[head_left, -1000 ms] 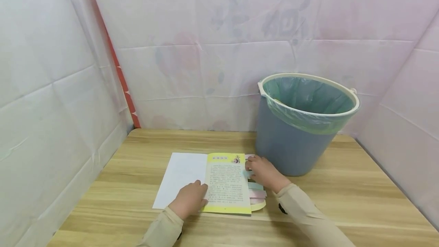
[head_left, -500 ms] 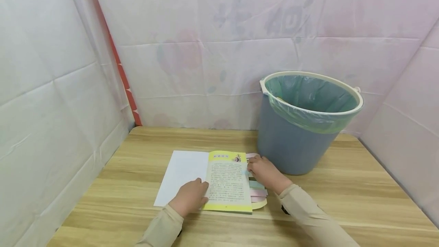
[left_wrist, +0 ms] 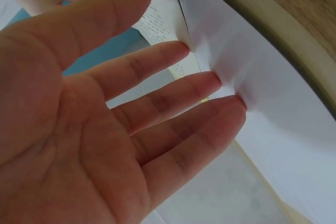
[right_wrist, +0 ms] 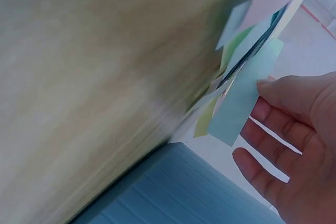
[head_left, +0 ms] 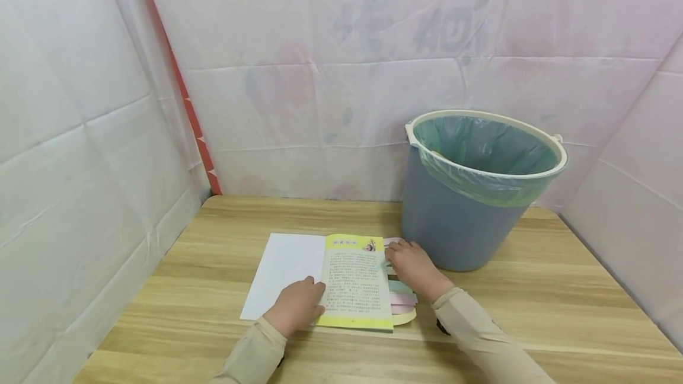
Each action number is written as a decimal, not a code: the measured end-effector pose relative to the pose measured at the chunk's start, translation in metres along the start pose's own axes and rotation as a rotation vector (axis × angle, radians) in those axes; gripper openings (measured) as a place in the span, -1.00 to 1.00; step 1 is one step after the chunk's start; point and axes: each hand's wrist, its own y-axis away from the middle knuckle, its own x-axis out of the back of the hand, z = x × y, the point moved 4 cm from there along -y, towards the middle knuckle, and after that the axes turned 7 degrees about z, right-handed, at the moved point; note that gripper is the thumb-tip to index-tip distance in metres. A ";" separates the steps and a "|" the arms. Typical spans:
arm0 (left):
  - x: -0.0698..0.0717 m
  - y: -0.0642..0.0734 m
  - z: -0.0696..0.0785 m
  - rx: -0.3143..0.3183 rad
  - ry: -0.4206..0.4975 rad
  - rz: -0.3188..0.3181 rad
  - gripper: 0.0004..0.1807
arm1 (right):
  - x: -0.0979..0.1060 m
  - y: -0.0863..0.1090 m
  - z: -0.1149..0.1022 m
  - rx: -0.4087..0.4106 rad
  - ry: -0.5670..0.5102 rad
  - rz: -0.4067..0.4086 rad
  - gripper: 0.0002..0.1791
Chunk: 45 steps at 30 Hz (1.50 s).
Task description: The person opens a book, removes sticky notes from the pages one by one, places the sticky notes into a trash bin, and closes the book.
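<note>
An open book (head_left: 354, 283) lies on the table, with a blank white page on the left and a printed, yellow-bordered page on the right. My left hand (head_left: 297, 306) rests by the fold; in the left wrist view its extended fingertips touch the white page (left_wrist: 283, 114). At the right page edge, my right hand (head_left: 416, 268) pinches the side of a mint-green sticky note (right_wrist: 244, 95) between thumb and forefinger. More sticky notes in pink, green and yellow (head_left: 404, 316) stick out of the book beside and below that hand.
A blue-grey bucket (head_left: 453, 224) with a green plastic liner stands just behind the right hand. The wooden table (head_left: 187, 289) is bounded by a pale curtain (head_left: 256, 117) at the back and on both sides.
The head view has shifted slightly. Both hands keep nearly the same places at the book, and the small sticky note at the right fingertips has changed angle a little.
</note>
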 end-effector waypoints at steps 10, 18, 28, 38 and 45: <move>0.000 0.000 0.002 -0.013 -0.004 0.001 -0.55 | 0.018 -0.004 0.007 -0.042 0.039 0.113 -0.89; -0.001 0.002 -0.001 -0.007 0.012 0.003 -0.57 | 0.076 -0.011 -0.004 0.052 -0.050 0.316 -0.83; -0.002 0.003 -0.003 -0.020 0.023 0.011 -0.57 | 0.201 -0.011 0.011 0.083 -0.015 0.959 -0.82; 0.001 0.003 0.000 -0.036 0.012 0.024 -0.61 | 0.238 -0.004 0.083 -0.674 -0.014 0.766 -0.73; 0.001 0.001 0.001 -0.049 0.001 0.044 -0.64 | 0.232 -0.004 0.090 -0.736 0.001 0.638 -0.70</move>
